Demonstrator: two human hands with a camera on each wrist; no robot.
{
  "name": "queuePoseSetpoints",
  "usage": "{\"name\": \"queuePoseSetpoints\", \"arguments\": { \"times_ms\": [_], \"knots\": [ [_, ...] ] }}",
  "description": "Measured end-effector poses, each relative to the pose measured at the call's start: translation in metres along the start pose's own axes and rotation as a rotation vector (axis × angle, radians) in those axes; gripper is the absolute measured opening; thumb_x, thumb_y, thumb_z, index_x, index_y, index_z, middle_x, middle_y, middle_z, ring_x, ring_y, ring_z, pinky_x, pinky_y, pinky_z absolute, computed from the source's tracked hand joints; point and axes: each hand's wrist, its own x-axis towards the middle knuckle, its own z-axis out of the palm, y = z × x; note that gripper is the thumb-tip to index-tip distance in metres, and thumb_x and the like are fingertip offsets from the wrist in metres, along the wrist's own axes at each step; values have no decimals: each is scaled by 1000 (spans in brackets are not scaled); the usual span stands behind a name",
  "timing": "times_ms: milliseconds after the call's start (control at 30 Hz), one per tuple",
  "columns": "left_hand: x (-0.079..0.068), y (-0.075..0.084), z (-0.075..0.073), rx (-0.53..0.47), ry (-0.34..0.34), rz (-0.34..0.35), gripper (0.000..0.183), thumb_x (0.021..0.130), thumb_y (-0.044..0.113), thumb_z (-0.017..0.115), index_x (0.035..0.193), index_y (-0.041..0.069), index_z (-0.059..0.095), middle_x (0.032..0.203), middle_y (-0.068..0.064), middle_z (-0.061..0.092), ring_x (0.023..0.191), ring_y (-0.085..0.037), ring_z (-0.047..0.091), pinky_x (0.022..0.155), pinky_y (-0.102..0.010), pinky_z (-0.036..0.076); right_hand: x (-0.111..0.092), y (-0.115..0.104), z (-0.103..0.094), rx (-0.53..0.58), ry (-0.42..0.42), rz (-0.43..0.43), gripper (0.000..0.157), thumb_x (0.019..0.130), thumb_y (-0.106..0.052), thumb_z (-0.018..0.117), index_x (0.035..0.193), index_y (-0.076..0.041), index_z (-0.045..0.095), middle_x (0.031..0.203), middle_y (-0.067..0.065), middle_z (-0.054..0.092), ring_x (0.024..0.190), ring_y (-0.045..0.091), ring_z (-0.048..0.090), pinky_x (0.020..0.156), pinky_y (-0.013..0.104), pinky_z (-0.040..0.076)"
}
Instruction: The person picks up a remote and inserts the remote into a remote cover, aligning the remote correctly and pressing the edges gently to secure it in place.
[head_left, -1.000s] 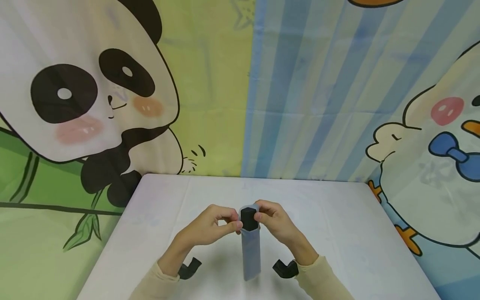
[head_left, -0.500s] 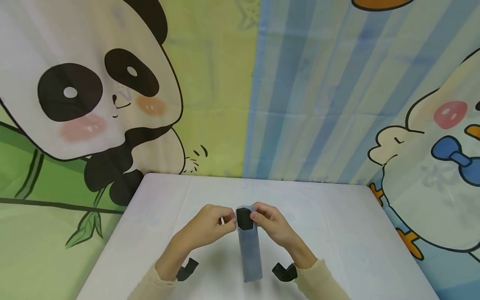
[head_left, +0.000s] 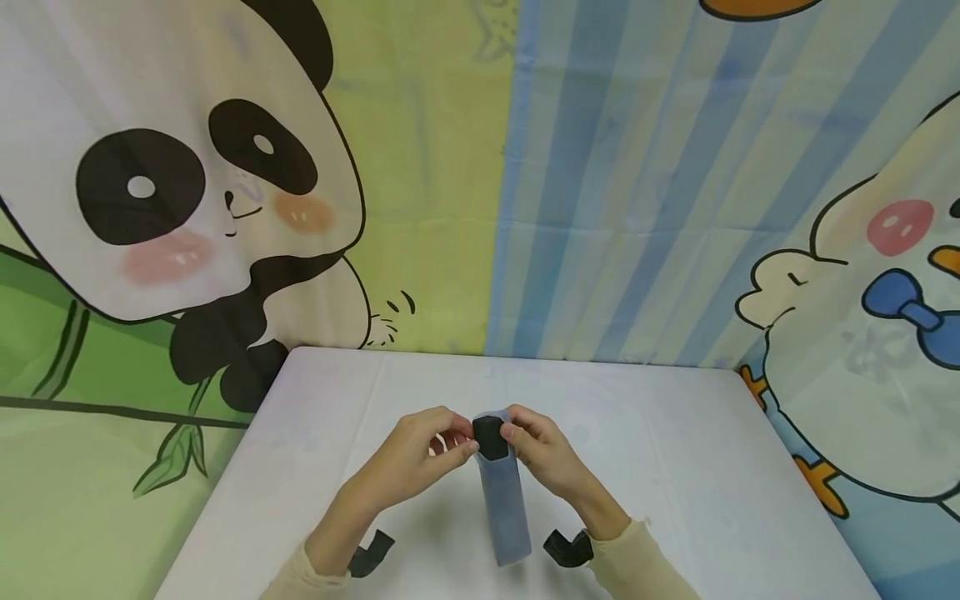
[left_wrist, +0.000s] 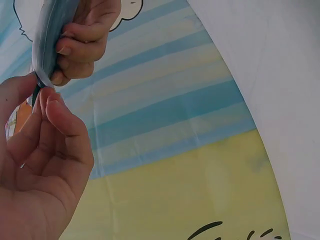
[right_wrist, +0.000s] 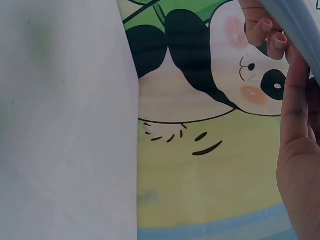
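Note:
A long, narrow grey-blue pouch (head_left: 506,512) hangs over the table, its open mouth at the top and its lower end tilted slightly right. Inside the mouth shows the black end of a thing (head_left: 491,437); the pouch hides the rest. My left hand (head_left: 416,454) pinches the left side of the mouth; in the left wrist view, thumb and fingertips (left_wrist: 55,107) meet at the pouch edge (left_wrist: 42,77). On the opposite side my right hand (head_left: 547,450) grips the rim, thumb in front against the black end. The right wrist view catches only part of the pouch (right_wrist: 295,27).
A white-covered table (head_left: 637,417) spreads beneath both hands. Behind it hangs a cartoon-printed cloth (head_left: 420,167) with a panda and stripes. Black angled pieces sit at the left wrist (head_left: 371,554) and the right wrist (head_left: 567,548).
The pouch has shifted slightly left at its mouth, and its lower end has swung right. Both hands have moved a little left with it and keep their hold on the rim.

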Motion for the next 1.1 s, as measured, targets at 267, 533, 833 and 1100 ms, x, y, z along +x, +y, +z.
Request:
{"name": "queuePoseSetpoints", "arguments": {
  "times_ms": [267,533,833,1100],
  "knots": [
    [0,-10,-1,-361,-155,-196,15,91,25,77,97,12,73,89,-2,68,84,-20,64,74,-33,57,2,2,5,119,-89,9,20,109,-18,43,114,-11,62,103,-4,60,89,8,55,75,22,47],
    [-1,-20,2,-591,-237,-82,9,93,7,72,98,0,69,87,-10,69,70,-20,64,63,-36,57,2,2,8,174,-126,-6,21,108,-23,47,115,-13,64,103,-6,62,90,8,56,78,22,48],
    [-5,-28,7,-656,-192,-24,5,95,2,67,93,-2,67,79,-12,65,68,-18,60,62,-30,54,1,-1,10,225,-152,15,23,109,-22,43,119,-11,61,108,-4,63,95,9,59,82,25,50],
    [-4,-17,13,-419,69,-167,7,98,5,63,94,8,67,82,-5,63,72,-22,60,64,-29,54,0,-3,7,14,-54,77,19,110,-12,41,117,2,52,108,2,60,98,15,62,81,32,55]
  ]
}}
